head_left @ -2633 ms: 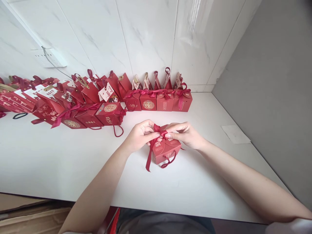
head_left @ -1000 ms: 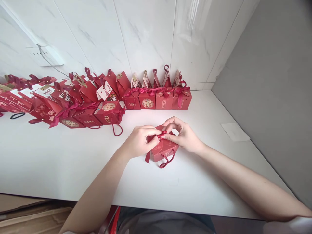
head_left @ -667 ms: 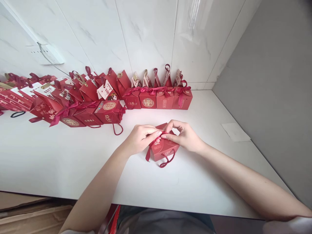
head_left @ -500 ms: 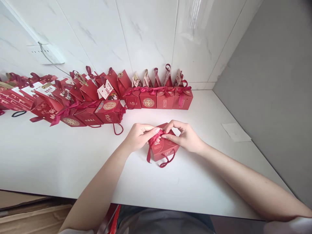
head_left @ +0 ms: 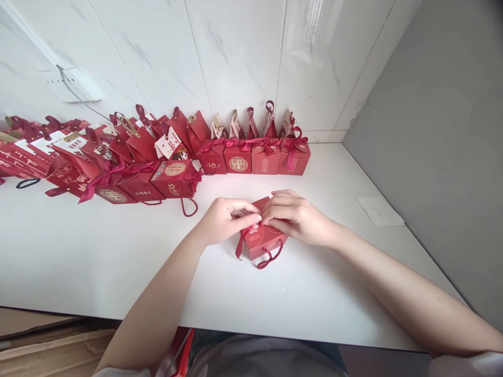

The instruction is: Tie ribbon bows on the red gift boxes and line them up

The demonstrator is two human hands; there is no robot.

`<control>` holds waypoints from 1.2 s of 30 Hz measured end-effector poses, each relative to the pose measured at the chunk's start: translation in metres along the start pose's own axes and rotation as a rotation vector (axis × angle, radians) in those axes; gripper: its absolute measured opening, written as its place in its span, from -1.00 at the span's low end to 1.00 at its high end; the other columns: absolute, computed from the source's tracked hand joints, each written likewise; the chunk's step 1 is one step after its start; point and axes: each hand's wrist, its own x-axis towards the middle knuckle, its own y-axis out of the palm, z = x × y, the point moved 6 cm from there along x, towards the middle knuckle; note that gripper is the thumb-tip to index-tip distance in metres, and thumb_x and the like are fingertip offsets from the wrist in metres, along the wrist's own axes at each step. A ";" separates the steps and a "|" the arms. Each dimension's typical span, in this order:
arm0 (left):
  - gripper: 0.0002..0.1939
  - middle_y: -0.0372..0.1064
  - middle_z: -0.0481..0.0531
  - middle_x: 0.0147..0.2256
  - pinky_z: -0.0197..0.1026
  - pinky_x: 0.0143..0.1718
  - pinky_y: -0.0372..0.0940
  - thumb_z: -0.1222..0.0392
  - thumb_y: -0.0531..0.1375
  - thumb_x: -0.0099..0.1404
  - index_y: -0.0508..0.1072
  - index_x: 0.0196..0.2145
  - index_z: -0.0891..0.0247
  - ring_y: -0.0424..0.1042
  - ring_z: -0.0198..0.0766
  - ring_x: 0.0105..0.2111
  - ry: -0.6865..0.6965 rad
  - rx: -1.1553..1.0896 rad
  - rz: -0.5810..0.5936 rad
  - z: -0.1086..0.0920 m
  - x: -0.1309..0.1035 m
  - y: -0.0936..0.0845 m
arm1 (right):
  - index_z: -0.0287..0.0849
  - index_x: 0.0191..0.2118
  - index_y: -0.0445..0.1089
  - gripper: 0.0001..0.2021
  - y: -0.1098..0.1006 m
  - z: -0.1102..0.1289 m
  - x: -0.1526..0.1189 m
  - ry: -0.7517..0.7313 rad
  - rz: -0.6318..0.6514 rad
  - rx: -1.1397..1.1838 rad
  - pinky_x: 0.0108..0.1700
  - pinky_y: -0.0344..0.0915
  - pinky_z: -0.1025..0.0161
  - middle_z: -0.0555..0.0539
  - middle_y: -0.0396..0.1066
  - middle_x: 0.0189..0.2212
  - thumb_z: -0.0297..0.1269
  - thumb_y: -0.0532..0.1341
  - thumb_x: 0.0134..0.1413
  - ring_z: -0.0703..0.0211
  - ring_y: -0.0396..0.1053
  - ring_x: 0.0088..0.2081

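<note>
A red gift box (head_left: 261, 242) with gold print lies on the table in front of me, a twisted red cord handle (head_left: 271, 260) hanging from its near side. Across its top runs a dark pink ribbon (head_left: 240, 243), one tail dangling at the left. My left hand (head_left: 231, 220) is closed, thumb and fingertips pinching the ribbon from the left. From the right, my right hand (head_left: 296, 215) is closed too, its fingertips at the ribbon and meeting the left ones. The fingers cover the middle of the ribbon, so its knot is hidden.
Red gift boxes with ribbons (head_left: 239, 157) stand in a row by the tiled wall. More boxes and bags (head_left: 78, 157) crowd the left. A white paper (head_left: 380, 211) lies at the right, near the grey panel (head_left: 440, 157). A wall socket (head_left: 76, 85) with a cable is at upper left.
My right hand has turned over, its fingers now curled down over the box top and closer to my left fingertips. The box has stayed in place.
</note>
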 end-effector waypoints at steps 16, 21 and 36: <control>-0.81 0.54 0.04 -0.44 -0.38 -0.48 0.31 0.13 0.25 0.27 0.61 -0.29 0.29 0.45 -0.38 -0.47 -0.030 -0.031 -0.003 -0.001 -0.001 0.000 | -0.12 -0.25 0.41 -0.93 -0.001 -0.002 0.000 0.031 0.013 0.102 -0.01 0.24 0.10 -0.05 0.47 -0.31 -0.37 0.19 0.27 0.17 0.38 -0.27; -0.79 0.54 0.06 -0.44 -0.39 -0.48 0.33 0.12 0.24 0.27 0.60 -0.31 0.32 0.45 -0.39 -0.49 -0.050 -0.069 -0.030 0.000 0.000 0.000 | -0.11 -0.24 0.41 -0.91 -0.002 0.000 0.001 0.015 0.048 0.066 0.06 0.20 0.08 -0.04 0.48 -0.28 -0.39 0.17 0.28 0.17 0.39 -0.23; -0.84 0.54 0.01 -0.34 -0.29 -0.33 0.40 0.33 0.24 0.17 0.56 -0.26 0.26 0.50 -0.30 -0.35 0.044 0.118 -0.019 -0.010 -0.004 0.003 | -0.12 -0.22 0.38 -0.83 -0.007 -0.003 0.001 0.221 0.070 0.202 -0.13 0.30 0.19 -0.03 0.47 -0.26 -0.53 0.18 0.14 0.17 0.39 -0.25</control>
